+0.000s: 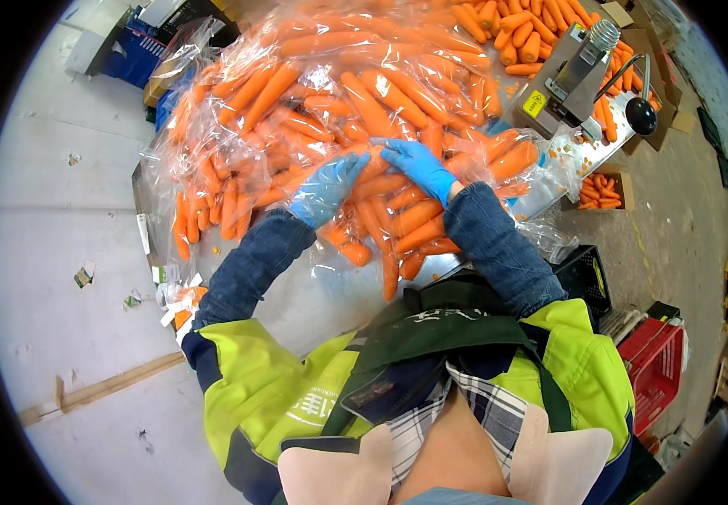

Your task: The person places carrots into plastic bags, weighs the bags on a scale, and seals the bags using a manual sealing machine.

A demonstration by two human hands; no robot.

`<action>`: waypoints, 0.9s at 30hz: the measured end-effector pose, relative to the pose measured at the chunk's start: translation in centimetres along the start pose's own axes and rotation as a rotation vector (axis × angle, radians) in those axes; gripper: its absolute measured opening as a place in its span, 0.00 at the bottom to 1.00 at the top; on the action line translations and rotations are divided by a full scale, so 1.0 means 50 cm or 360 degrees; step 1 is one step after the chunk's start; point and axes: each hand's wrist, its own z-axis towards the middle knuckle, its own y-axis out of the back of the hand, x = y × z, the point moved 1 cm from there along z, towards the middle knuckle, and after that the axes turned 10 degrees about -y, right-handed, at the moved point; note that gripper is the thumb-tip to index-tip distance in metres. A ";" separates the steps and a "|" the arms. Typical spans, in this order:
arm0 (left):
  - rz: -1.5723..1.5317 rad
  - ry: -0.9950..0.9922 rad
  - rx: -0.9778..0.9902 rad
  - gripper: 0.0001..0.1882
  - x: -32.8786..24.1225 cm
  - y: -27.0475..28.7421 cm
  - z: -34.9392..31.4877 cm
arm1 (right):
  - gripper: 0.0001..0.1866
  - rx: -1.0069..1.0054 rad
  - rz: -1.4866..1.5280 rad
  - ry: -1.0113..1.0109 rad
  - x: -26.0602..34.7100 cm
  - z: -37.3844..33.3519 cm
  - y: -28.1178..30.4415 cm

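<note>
My left hand point(328, 187), in a blue glove, rests on a clear plastic bag of carrots point(414, 220) on the metal table point(296, 299). Opposite it, my blue-gloved right hand point(421, 168) lies over the same bagged carrots. The fingers of both hands stretch toward each other across the carrots, with their tips close together. Beyond them, several more clear bags of carrots point(322, 105) are heaped up, their plastic crumpled and shiny. Loose film hides where one bag ends and another begins.
A metal device with a black-knobbed lever point(641, 116) stands at the right. Loose carrots point(519, 34) lie behind it. A small cardboard box point(628, 192) of carrots, a dark crate point(584, 278) and a red crate point(654, 366) sit lower right. Blue crates point(134, 55) stand far left.
</note>
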 end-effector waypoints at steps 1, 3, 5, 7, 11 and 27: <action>0.0587 -0.0204 0.0021 0.28 -0.004 0.001 0.012 | 0.20 0.0004 0.0043 0.0000 0.000 0.002 0.001; 0.0272 -0.0050 0.0071 0.24 -0.026 0.031 0.039 | 0.21 -0.0024 -0.0060 -0.0035 0.005 0.002 0.004; 0.0046 0.0018 0.0087 0.20 -0.040 0.054 0.063 | 0.21 -0.0043 -0.0101 -0.0072 0.006 0.005 0.008; -0.0086 0.0019 0.0071 0.18 -0.038 0.064 0.069 | 0.21 -0.0033 -0.0072 -0.0109 0.005 0.011 0.006; -0.0297 -0.0090 0.0147 0.19 -0.014 0.092 0.084 | 0.21 0.0001 0.0065 -0.0145 0.010 0.008 0.000; 0.0027 -0.0191 0.0490 0.29 -0.037 0.101 0.096 | 0.22 0.0069 0.0281 -0.0295 0.002 0.009 -0.008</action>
